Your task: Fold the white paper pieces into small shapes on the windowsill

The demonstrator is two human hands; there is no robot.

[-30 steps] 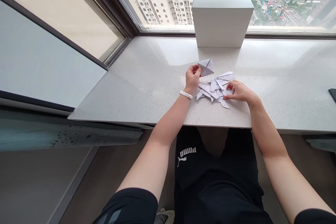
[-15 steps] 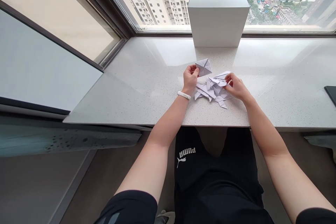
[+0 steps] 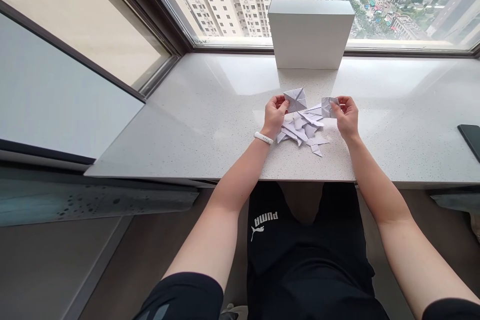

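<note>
My left hand [image 3: 275, 111] pinches a folded square of white paper [image 3: 296, 99] by its left edge, its crease lines showing. On the other side, my right hand [image 3: 345, 115] holds a second folded paper piece [image 3: 329, 107] between thumb and fingers, its surface crumpled-looking. The two papers are apart, both raised over the counter. Below and between my hands lies a loose pile of folded white paper pieces [image 3: 303, 129], overlapping one another. A white wristband [image 3: 263, 138] is on my left wrist.
A pale box [image 3: 309, 35] stands upright at the back of the speckled white windowsill counter [image 3: 195, 125], against the window. Far right lies a dark phone-like slab [image 3: 471, 140]. The counter's front edge runs just before my lap.
My right hand has taken a folded paper from the pile and lifted it up and to the right. My left hand, with its paper, has shifted slightly right.
</note>
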